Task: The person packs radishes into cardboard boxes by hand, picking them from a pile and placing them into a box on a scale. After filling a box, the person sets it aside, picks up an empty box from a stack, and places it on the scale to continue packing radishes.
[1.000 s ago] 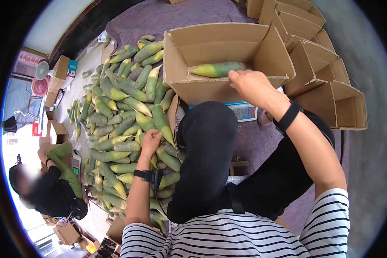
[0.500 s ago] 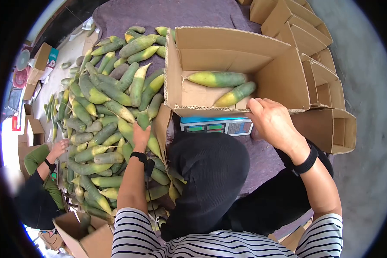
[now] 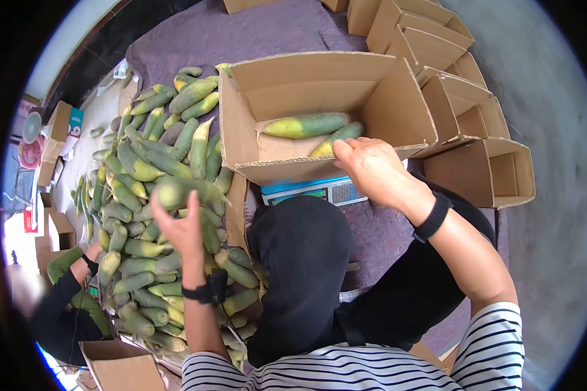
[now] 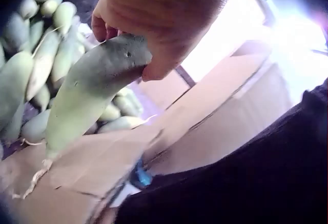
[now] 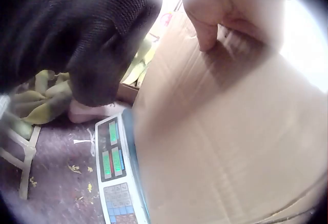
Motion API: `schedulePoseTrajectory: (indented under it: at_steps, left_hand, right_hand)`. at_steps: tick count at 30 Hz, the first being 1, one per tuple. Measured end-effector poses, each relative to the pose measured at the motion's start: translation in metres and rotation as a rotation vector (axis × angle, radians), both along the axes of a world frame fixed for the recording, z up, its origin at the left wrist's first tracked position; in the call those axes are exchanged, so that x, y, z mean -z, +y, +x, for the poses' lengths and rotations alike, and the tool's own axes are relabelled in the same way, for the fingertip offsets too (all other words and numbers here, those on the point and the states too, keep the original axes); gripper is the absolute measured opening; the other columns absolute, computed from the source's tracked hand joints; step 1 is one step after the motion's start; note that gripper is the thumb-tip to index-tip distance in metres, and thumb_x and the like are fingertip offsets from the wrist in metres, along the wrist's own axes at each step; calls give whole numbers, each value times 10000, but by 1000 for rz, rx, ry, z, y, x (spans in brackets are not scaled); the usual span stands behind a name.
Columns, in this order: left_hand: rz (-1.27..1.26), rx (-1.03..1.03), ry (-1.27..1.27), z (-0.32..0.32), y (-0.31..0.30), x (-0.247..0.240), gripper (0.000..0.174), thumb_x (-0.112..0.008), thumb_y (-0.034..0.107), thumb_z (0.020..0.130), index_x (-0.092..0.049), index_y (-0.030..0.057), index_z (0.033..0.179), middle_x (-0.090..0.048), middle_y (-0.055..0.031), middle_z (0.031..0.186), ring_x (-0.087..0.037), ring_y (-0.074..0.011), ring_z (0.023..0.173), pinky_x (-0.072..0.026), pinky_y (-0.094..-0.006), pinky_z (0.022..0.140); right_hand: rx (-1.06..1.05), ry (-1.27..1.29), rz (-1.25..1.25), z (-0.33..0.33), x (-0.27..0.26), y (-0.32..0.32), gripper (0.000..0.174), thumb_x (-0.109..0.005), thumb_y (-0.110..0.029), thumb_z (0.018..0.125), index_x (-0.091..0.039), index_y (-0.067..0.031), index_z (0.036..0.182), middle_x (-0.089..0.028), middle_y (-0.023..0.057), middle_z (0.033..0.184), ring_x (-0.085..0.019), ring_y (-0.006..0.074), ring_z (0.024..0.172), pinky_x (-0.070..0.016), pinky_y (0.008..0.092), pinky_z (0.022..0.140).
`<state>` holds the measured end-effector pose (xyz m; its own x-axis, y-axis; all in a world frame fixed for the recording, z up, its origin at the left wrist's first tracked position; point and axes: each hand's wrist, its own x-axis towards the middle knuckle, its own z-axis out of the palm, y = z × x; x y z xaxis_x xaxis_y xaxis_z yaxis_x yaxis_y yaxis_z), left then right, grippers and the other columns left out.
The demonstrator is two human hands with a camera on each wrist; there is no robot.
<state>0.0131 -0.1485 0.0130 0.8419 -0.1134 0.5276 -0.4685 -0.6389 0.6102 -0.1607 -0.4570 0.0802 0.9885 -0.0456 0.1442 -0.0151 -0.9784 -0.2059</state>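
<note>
In the head view the left hand [image 3: 182, 229] holds a green radish [image 3: 199, 190] above the pile; the left wrist view shows thumb and fingers round the dark thick end of that radish [image 4: 82, 98], its root tip hanging down. The right hand [image 3: 378, 171] grips the near rim of a cardboard box [image 3: 319, 72]. Two radishes lie in the box: one whole [image 3: 306, 125], the other [image 3: 338, 138] partly behind the right hand. In the right wrist view the thumb of the right hand [image 5: 236, 8] presses the box's outer wall [image 5: 220, 131].
A scale [image 3: 313, 191] with lit displays sits under the box. The radish pile [image 3: 143, 260] spreads to the left. Several empty boxes [image 3: 476, 163] line the right side. Another person [image 3: 62, 313] sits at the far left, beside an open box [image 3: 127, 371].
A second radish has appeared in the box since the earliest frame. The left hand has lifted a radish off the pile. The right hand stays at the box rim.
</note>
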Motion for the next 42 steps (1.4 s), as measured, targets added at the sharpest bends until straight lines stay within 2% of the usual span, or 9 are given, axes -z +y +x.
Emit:
schedulePoseTrajectory:
  at_steps: [3,8,13,16,19,21,29,39,42]
  left_hand:
    - [-423,99,-41,-19,-10,-93,485,-758,69,759,-511,-48,1161,-587,-128,1112,-577,-200,956,-467,-331,866]
    - [-623,118,-126,-52,-71,-165,341,-705,118,820,-574,-47,1088,-623,-94,1047,-592,-171,894,-461,-297,839]
    - [-517,529,426,-35,-102,-97,440,-658,214,861,-479,-14,1191,-522,-108,1169,-503,-184,1079,-396,-314,942]
    - [-268,412,481,-48,-74,-66,425,-661,216,833,-493,-7,1152,-521,-133,1185,-488,-232,1117,-373,-388,968]
    - [-80,469,661,-61,-22,-11,332,-683,185,808,-537,10,1050,-565,-69,945,-521,-164,916,-422,-292,844]
    - [193,536,735,-74,20,25,361,-699,221,798,-537,-3,1029,-575,-122,918,-567,-222,894,-461,-336,809]
    - [403,448,1069,-113,104,93,487,-698,335,783,-542,-36,1057,-612,-206,997,-595,-320,947,-471,-380,824]
    - [470,26,833,-71,136,156,455,-698,246,752,-508,-20,1068,-564,-239,1034,-555,-400,969,-460,-445,824]
    - [699,-143,664,-54,122,156,540,-727,266,735,-447,-22,1095,-512,-220,1063,-503,-398,1012,-452,-462,827]
  right_hand:
    - [4,28,-101,0,1,0,66,-538,-93,803,-520,-46,847,-617,117,761,-633,275,743,-515,380,659]
    - [12,14,-84,-2,2,1,86,-526,-67,800,-526,-46,884,-624,115,780,-642,273,770,-520,375,676]
    - [13,33,-87,-4,2,-1,110,-524,-54,795,-525,-45,905,-632,119,797,-649,273,794,-522,369,687]
    - [4,61,-79,-3,0,-3,106,-518,-60,800,-526,-46,904,-638,123,810,-650,273,800,-522,373,689]
    - [2,45,-46,0,0,-6,89,-501,-86,819,-523,-49,896,-641,141,816,-645,305,807,-511,413,695]
    - [7,12,-19,-1,3,-1,166,-575,-174,836,-494,-30,851,-619,158,786,-624,331,774,-500,427,674]
    - [-13,61,-86,-1,-2,5,177,-598,-167,830,-498,-26,866,-630,164,818,-631,326,796,-505,421,689]
    - [38,68,-138,2,-6,11,191,-611,-160,826,-484,-22,866,-614,150,785,-621,314,773,-499,410,680]
    - [30,40,-108,4,-4,11,183,-615,-150,823,-488,-27,869,-606,139,770,-611,311,767,-493,412,676]
